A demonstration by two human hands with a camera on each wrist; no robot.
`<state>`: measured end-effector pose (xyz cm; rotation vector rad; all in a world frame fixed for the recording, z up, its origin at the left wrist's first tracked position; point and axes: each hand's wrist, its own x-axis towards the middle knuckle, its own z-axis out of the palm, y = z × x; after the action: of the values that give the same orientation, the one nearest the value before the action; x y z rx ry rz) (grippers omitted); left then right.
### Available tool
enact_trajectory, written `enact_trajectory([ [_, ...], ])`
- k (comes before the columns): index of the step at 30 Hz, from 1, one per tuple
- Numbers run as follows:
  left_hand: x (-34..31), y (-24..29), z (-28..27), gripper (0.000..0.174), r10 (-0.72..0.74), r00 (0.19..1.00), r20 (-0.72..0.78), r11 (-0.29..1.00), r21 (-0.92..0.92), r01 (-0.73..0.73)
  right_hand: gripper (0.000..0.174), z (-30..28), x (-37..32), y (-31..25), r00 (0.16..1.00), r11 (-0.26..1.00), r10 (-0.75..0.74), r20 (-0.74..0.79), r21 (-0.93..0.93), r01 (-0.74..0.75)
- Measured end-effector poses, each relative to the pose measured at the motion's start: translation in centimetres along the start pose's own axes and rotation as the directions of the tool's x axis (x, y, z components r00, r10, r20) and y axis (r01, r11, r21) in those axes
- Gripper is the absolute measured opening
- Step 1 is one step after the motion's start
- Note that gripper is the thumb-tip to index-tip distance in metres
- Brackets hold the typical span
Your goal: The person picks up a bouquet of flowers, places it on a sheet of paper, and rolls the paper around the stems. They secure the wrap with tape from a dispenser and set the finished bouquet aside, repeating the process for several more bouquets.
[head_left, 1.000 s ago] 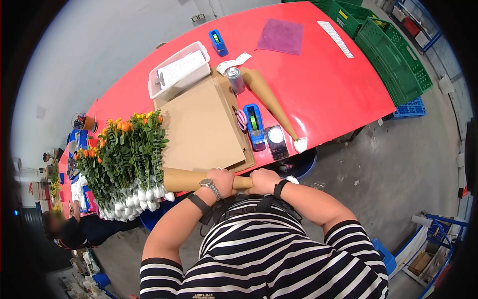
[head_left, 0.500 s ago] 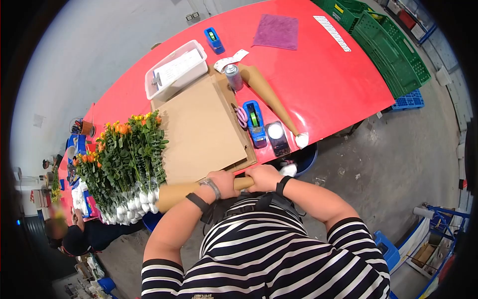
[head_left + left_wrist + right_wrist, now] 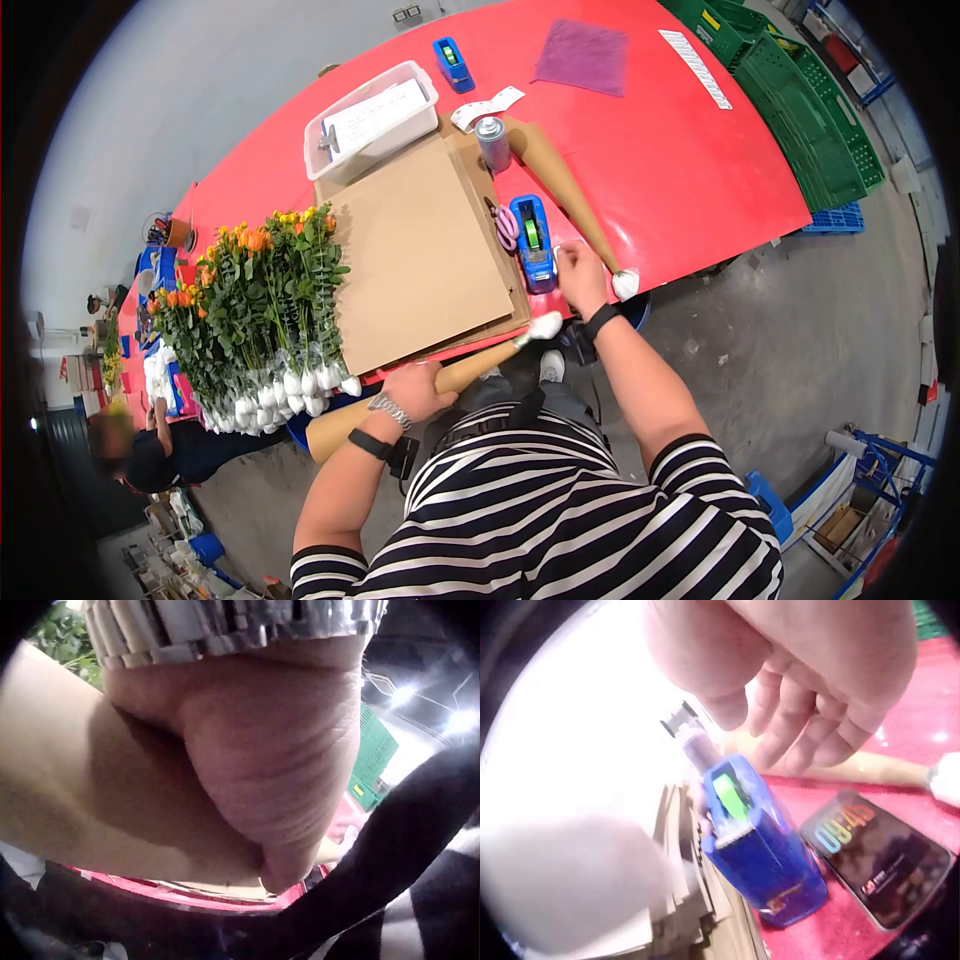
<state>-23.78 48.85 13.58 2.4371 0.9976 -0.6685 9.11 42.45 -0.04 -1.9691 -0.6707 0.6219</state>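
Note:
My left hand (image 3: 415, 392) grips a brown paper cone (image 3: 335, 430) in front of my body; the cone's wide end points left, and a white wrapped tip (image 3: 545, 325) sticks out at its narrow end. The left wrist view shows that palm against the paper (image 3: 120, 802), with most of its fingers hidden. Off the cone, my right hand (image 3: 583, 280) is beside a blue tape dispenser (image 3: 533, 245). In the right wrist view its fingers hang loosely bent above the dispenser (image 3: 761, 855), nothing visible between them.
A phone (image 3: 877, 859) lies beside the dispenser. Around it are pink scissors (image 3: 507, 228), a spray can (image 3: 493, 145) and another paper cone (image 3: 560, 185). Brown paper sheets (image 3: 420, 260) lie left, beside flower bunches (image 3: 265, 310). A white bin (image 3: 370, 125) stands behind.
My right hand has let go of the cone and moved up and right to the dispenser. My left hand still holds the cone, which now slants more, its white tip in plain sight.

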Motion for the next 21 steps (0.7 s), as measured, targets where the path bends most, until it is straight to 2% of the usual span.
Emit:
enact_trajectory([
  [1,-0.7,-0.5,0.1,0.051,-0.007,1.0,0.003,1.0,0.0,0.007,0.029,-0.2,0.5,0.4,0.998,0.996,0.06,0.002,-0.067,-0.06],
  [3,-1.8,-1.5,0.3,0.051,-0.084,0.994,-0.07,0.991,-0.11,0.076,0.035,3.1,2.1,5.2,0.988,0.981,0.135,0.074,-0.149,-0.123],
  [4,-2.2,-1.6,0.3,0.051,-0.103,0.991,-0.085,0.979,-0.184,0.086,0.035,3.7,2.2,5.0,0.988,0.982,0.133,0.081,-0.146,-0.12],
  [6,-2.6,-1.5,0.1,0.05,-0.12,0.986,-0.12,0.974,-0.207,0.093,0.039,4.9,2.2,4.3,0.992,0.987,0.129,-0.007,-0.093,-0.129],
  [7,-2.8,-1.4,0.0,0.05,-0.129,0.98,-0.154,0.97,-0.227,0.092,0.039,5.2,2.3,4.1,0.991,0.987,0.13,-0.002,-0.09,-0.13],
  [9,-2.8,-1.6,0.3,0.05,-0.133,0.975,-0.181,0.971,-0.223,0.091,0.045,5.4,2.2,3.6,0.993,0.987,0.115,-0.025,0.117,-0.111],
  [10,-2.7,-1.6,0.4,0.051,-0.132,0.968,-0.212,0.971,-0.223,0.084,0.04,5.2,1.5,3.5,0.997,0.987,0.012,-0.075,0.163,0.0],
  [11,-2.5,-1.6,0.4,0.051,-0.129,0.969,-0.212,0.971,-0.223,0.081,0.04,4.6,0.5,3.6,0.997,0.987,0.013,-0.078,0.162,0.0],
  [13,-2.4,-1.5,0.2,0.053,-0.118,0.958,-0.262,0.955,-0.293,0.037,0.029,2.5,-2.6,2.7,0.983,0.991,-0.123,-0.135,-0.077,0.113],
  [15,-1.9,-1.3,-0.2,0.053,-0.121,0.957,-0.265,0.948,-0.318,0.032,0.022,2.6,-4.6,5.4,0.998,0.998,0.056,0.035,0.03,-0.058],
  [16,-1.7,-1.2,-0.4,0.053,-0.125,0.957,-0.262,0.939,-0.341,0.03,0.021,3.0,-4.9,6.2,0.967,0.96,0.225,0.117,0.141,-0.241],
  [17,-1.4,-1.0,-0.7,0.053,-0.122,0.957,-0.262,0.94,-0.34,0.027,0.021,3.2,-4.6,7.0,0.967,0.96,0.226,0.114,0.142,-0.241],
  [18,-0.9,-0.7,-1.1,0.052,-0.122,0.965,-0.234,0.921,-0.388,0.022,0.022,3.3,-3.7,7.0,0.843,0.798,0.446,0.301,0.292,-0.527],
  [19,-0.5,-0.4,-1.5,0.051,-0.121,0.971,-0.205,0.9,-0.436,0.02,0.023,3.1,-2.9,6.1,0.643,0.535,0.573,0.508,0.362,-0.763],
  [20,-0.1,-0.3,-1.7,0.051,-0.121,0.971,-0.206,0.901,-0.434,0.02,0.026,3.1,-2.0,5.1,0.574,0.482,0.614,0.542,0.319,-0.816],
  [21,0.5,-0.1,-1.9,0.051,-0.105,0.974,-0.201,0.888,-0.459,0.001,0.026,2.4,-2.1,3.8,0.576,0.482,0.611,0.543,0.323,-0.815],
])
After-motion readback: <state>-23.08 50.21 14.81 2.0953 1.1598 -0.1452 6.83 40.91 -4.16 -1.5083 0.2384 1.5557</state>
